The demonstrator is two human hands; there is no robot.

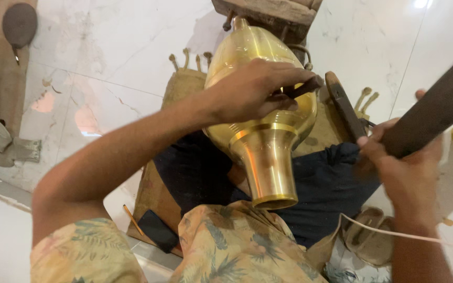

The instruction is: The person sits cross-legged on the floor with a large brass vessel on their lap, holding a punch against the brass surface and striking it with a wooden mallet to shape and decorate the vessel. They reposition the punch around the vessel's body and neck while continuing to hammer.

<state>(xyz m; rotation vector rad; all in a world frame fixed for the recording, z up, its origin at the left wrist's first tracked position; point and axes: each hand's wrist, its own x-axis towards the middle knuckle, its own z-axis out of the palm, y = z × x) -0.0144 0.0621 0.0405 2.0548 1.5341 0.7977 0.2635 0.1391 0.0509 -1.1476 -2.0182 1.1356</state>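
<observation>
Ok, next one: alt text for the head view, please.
A seated person's left hand presses a dark tool against a polished brass vase lying across their lap, neck toward the camera. The right hand grips a long dark wooden handle. A burlap mat and dark phone lie on the marble floor.

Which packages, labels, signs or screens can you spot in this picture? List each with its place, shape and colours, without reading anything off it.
Phone: flat dark rectangle with a blank black screen, lying on the brown mat near the person's left sleeve.
No packages, labels or signs show.
</observation>
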